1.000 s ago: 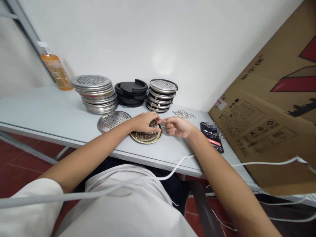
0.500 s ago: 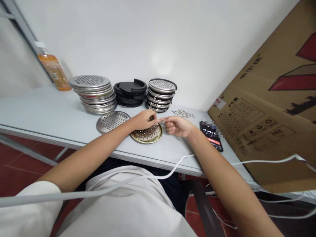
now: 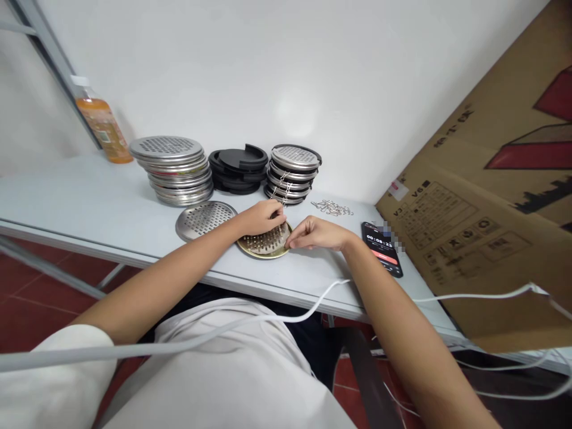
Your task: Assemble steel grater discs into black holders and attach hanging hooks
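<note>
A gold-rimmed perforated metal disc (image 3: pixel 264 245) lies on the white table (image 3: pixel 89 202) in front of me. My left hand (image 3: pixel 260 215) rests on the disc's far edge, fingers pinched on a small wire clip. My right hand (image 3: pixel 316 233) touches the disc's right rim with its fingertips curled down. A second silver perforated disc (image 3: pixel 203 218) lies flat just left of my left wrist. A loose pile of small wire clips (image 3: pixel 332 207) sits behind my right hand.
Along the wall stand a stack of silver discs (image 3: pixel 175 168), a stack of black rings (image 3: pixel 238 168) and a stack of clipped discs (image 3: pixel 292 171). An orange bottle (image 3: pixel 99 121) is far left. A phone (image 3: pixel 382 248) and a leaning cardboard box (image 3: pixel 487 196) are right. White cables cross my lap.
My right hand has dropped from a raised pinch beside the left fingertips down onto the disc's right rim. The left hand has stayed on the disc's far edge.
</note>
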Motion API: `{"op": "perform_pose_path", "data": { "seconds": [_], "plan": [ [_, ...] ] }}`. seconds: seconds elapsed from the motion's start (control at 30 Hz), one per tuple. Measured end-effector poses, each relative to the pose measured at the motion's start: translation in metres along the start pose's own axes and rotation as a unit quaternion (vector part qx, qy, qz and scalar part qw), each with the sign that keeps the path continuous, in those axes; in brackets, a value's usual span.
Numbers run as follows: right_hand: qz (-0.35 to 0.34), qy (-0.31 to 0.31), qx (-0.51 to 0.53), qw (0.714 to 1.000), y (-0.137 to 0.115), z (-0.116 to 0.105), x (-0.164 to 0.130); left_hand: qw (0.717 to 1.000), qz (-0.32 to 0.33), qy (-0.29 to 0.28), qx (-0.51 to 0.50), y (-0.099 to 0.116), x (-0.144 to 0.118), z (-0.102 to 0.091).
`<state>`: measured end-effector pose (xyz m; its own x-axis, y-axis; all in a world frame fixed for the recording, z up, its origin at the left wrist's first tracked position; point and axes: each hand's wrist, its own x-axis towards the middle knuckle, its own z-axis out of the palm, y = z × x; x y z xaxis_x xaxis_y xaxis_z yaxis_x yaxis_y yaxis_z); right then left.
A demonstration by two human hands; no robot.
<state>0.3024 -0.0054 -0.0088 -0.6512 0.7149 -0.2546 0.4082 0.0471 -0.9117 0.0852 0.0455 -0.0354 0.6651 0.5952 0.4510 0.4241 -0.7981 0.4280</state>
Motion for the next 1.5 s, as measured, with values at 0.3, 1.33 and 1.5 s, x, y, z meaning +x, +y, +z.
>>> {"op": "perform_pose_path", "data": {
  "seconds": [0.3, 1.33, 1.5],
  "plan": [
    [-0.016, -0.013, -0.059, 0.998, 0.001, 0.001, 0.000, 1.000, -0.004, -0.005, -0.007, 0.000, 0.001, -0.001],
    [-0.004, -0.004, -0.012, 1.000, 0.007, -0.015, -0.006, 1.000, 0.000, -0.025, -0.003, -0.006, 0.002, 0.001],
    [0.004, -0.004, -0.040, 0.999, 0.005, -0.016, -0.007, 0.999, 0.005, -0.042, 0.018, -0.005, 0.000, 0.000]
  ]
}}
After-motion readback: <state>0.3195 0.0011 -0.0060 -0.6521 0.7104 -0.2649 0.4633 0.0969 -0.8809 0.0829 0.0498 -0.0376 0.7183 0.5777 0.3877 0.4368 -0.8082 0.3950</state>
